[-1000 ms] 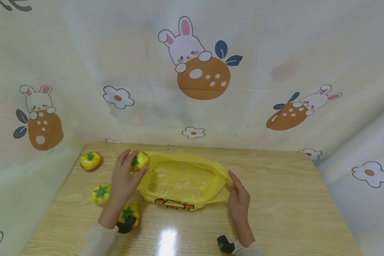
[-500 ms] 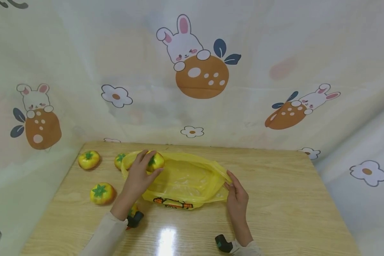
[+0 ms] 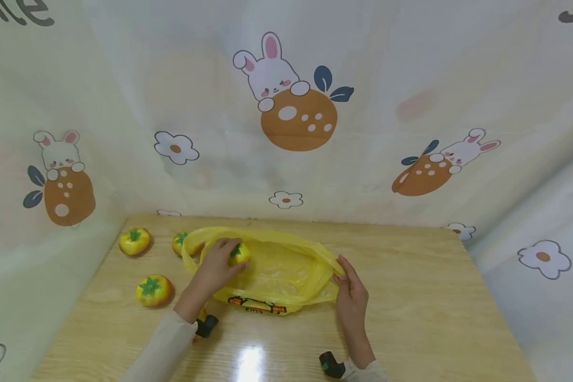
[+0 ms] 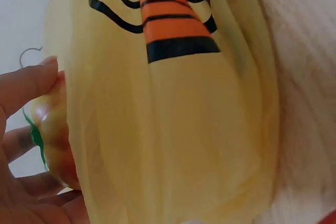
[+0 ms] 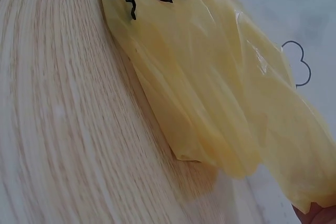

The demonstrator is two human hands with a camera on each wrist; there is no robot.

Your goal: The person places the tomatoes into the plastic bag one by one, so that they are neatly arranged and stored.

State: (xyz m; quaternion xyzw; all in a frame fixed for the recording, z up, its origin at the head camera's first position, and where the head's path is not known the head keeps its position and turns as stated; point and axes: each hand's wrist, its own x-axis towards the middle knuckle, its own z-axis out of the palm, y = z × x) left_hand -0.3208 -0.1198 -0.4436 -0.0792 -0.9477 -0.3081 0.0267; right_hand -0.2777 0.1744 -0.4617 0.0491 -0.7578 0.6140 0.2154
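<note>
A yellow plastic bag [image 3: 267, 265] lies on the table with its mouth spread wide. My left hand [image 3: 217, 268] holds a yellow-and-red tomato [image 3: 240, 254] with a green star-shaped top, inside the left part of the bag's mouth. In the left wrist view the thumb and fingers curl round the tomato [image 4: 55, 124], partly behind the bag's wall [image 4: 173, 119]. At the right end, my right hand [image 3: 352, 300] pinches the bag's rim. Only a bit of that hand shows in the right wrist view, beside the bag [image 5: 210, 87].
More tomatoes sit on the left: one at the back [image 3: 135, 241], one nearer [image 3: 154, 291], and another [image 3: 179, 243] beside the bag's edge. A further one is mostly hidden behind the left wrist. A patterned curtain [image 3: 210, 180] hangs behind the wooden table [image 3: 420, 297].
My left hand has moved right and lowered the tomato from the bag's left rim into its mouth. The right hand keeps its hold on the rim.
</note>
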